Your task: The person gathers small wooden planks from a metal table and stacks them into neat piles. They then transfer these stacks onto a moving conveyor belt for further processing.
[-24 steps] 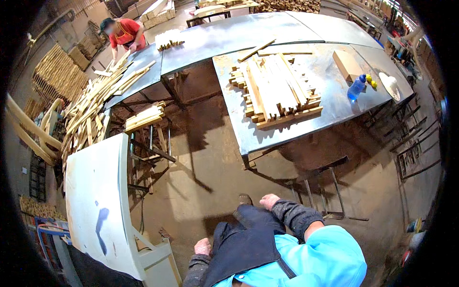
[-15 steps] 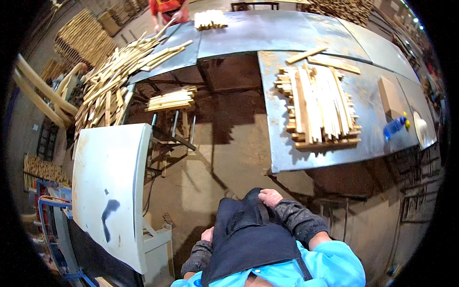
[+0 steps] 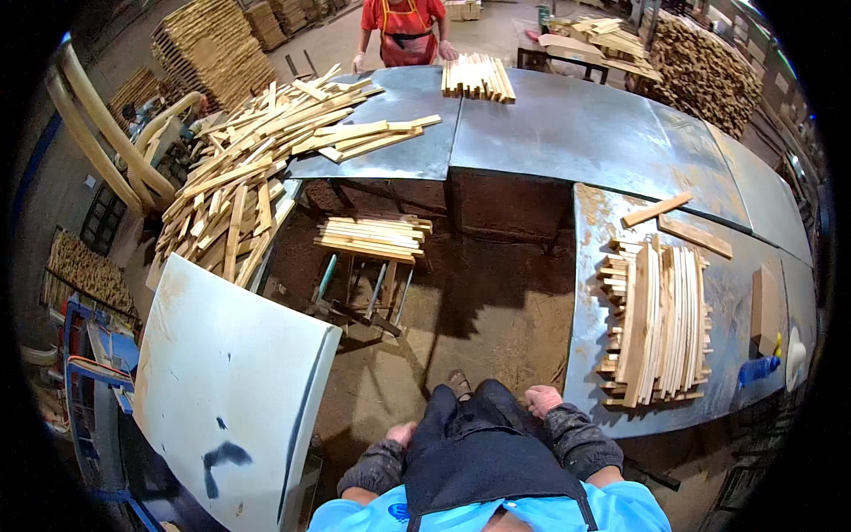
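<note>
My left hand (image 3: 402, 434) hangs beside my left thigh, against the dark apron (image 3: 487, 452); its fingers are mostly hidden. By my right thigh, my right hand (image 3: 542, 401) is loosely closed, with nothing seen in it. It is nearest to the metal-topped table on the right (image 3: 594, 355), where a stack of wood strips (image 3: 660, 319) lies in crossed layers. Ahead, a small bundle of wood strips (image 3: 372, 238) rests on a metal stand (image 3: 381, 297). To my left is a white panel (image 3: 239, 372) with a dark stain.
A heap of loose wood strips (image 3: 239, 177) covers the far-left table end. Across the metal table (image 3: 567, 115) stands a person in a red apron (image 3: 403, 31), beside a bundle of strips (image 3: 479, 78). A blue bottle (image 3: 756, 370) and a cardboard box (image 3: 764, 306) sit at right.
The view has shifted, so the tables appear lower and further right. My right hand has come off the front of the apron to my side. The co-worker shows more fully.
</note>
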`<state>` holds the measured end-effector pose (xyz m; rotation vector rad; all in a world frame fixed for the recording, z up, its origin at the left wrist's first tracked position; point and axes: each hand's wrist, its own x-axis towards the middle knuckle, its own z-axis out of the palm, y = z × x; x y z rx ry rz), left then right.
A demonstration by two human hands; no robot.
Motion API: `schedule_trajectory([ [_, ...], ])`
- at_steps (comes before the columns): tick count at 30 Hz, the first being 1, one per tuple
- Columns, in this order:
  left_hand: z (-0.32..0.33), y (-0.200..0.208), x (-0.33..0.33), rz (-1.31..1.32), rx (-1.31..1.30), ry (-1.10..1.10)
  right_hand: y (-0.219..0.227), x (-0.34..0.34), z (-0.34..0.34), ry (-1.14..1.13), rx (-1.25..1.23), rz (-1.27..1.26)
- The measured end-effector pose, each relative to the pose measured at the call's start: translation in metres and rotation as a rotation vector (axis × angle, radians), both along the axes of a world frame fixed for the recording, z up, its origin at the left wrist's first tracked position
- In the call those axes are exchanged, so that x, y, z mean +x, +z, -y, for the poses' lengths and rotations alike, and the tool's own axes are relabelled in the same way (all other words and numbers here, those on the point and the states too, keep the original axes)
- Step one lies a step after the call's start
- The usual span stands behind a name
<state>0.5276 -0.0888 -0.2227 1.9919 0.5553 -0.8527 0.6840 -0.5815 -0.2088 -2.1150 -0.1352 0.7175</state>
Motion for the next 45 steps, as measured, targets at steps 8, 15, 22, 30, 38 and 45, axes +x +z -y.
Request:
schedule_trajectory([
  [8, -0.018, 0.024, 0.182, 0.014, -0.313, 0.661, 0.074, 0.105, -0.038, -0.677, 0.264, -0.704],
  [15, -0.005, 0.037, 0.286, -0.057, -0.299, 0.465, 0.054, 0.215, -0.033, -0.707, 0.263, -0.715],
  [22, 0.002, 0.030, 0.337, -0.080, 0.161, -0.141, 0.039, 0.339, -0.007, -0.249, 0.011, -0.198],
  [30, 0.037, 0.018, 0.426, 0.269, 0.243, -0.287, 0.043, 0.467, -0.010, -0.218, 0.007, -0.394],
  [38, 0.001, -0.031, 0.476, 0.247, 0.213, -0.359, 0.044, 0.557, -0.048, -0.189, -0.137, -0.466],
  [45, -0.029, -0.038, 0.595, 0.343, 0.020, -0.297, 0.023, 0.641, -0.057, -0.303, -0.070, -0.358],
])
